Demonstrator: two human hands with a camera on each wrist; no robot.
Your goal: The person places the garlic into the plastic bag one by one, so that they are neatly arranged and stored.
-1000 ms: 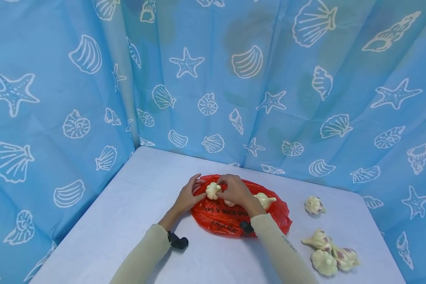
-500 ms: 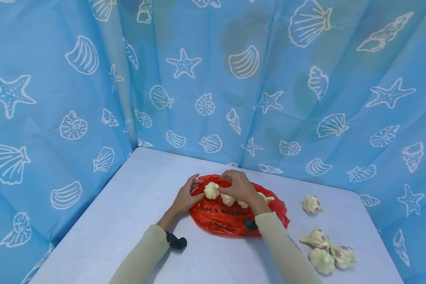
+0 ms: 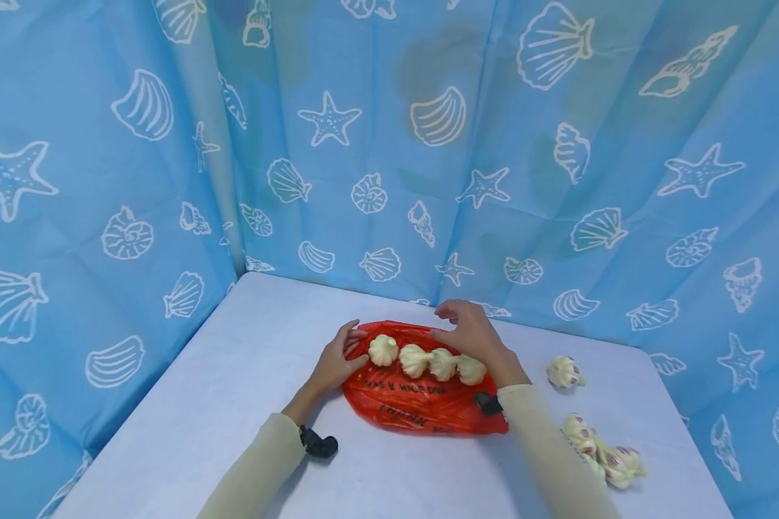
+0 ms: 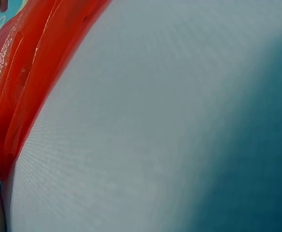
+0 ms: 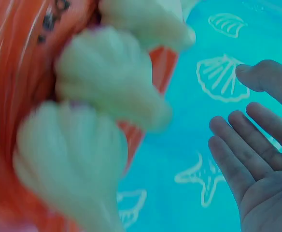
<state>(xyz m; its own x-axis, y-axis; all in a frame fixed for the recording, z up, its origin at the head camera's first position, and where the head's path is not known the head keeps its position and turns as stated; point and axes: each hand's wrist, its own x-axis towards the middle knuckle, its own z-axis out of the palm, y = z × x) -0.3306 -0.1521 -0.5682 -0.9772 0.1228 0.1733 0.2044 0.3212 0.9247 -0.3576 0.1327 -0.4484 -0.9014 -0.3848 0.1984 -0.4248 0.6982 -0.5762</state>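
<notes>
A red plastic bag (image 3: 422,407) with black print lies on the table. Several garlic bulbs sit in a row on it, from the leftmost bulb (image 3: 383,350) to the rightmost bulb (image 3: 471,370). At the bag's left end, my left hand (image 3: 335,360) rests with fingers spread and its thumb close to the leftmost bulb. My right hand (image 3: 475,333) hovers over the far right part of the bag, holding nothing. In the right wrist view its fingers (image 5: 240,147) are loosely extended, apart from a nearby bulb (image 5: 71,154).
More garlic bulbs with purple marks lie to the right: a single bulb (image 3: 565,372) farther back and a cluster (image 3: 622,467) nearer, partly behind my right sleeve (image 3: 552,447). A blue shell-patterned curtain (image 3: 363,144) borders the white table (image 3: 279,317) at the back and left.
My right hand has drawn away from the leftmost bulb, moving right along the bag and uncovering the row of bulbs. My left hand has stayed at the bag's left end.
</notes>
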